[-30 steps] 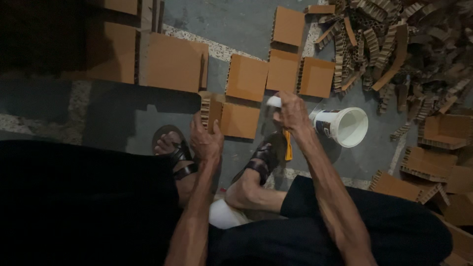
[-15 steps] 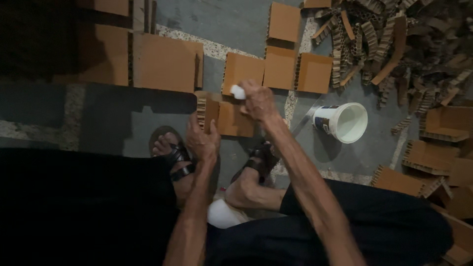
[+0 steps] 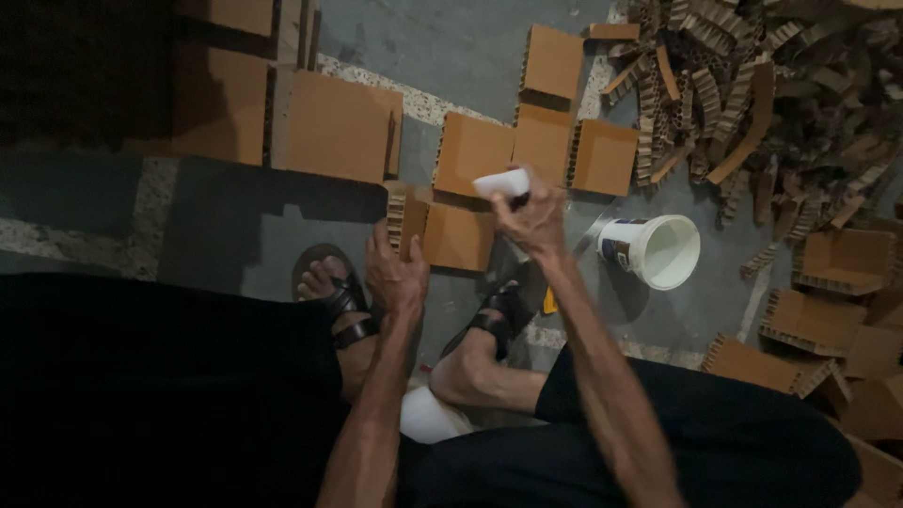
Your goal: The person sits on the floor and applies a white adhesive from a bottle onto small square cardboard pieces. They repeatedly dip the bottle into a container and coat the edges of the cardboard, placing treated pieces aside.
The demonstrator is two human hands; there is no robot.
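Left hand (image 3: pixel 395 277): fingers closed over the near-left corner of a square cardboard piece (image 3: pixel 456 235) lying flat on the floor (image 3: pixel 442 47); honeycomb edge of the piece shows just left of the fingertips. Right hand (image 3: pixel 536 221): raised just above that same piece, closed around a white-headed tool (image 3: pixel 503 182) whose head points left; what the head is cannot be told.

Just beyond the hands: three more cardboard squares (image 3: pixel 541 141), edges nearly touching. Right of the right hand: white bucket (image 3: pixel 658 249) tipped on its side, mouth open, standing apart from the wrist. Beyond the bucket: a dense pile of cardboard strips (image 3: pixel 752 103).

Below the hands: two sandalled feet (image 3: pixel 343 301). Open room: bare floor beyond and to the left of the left hand, before larger cardboard sheets (image 3: pixel 334 122).
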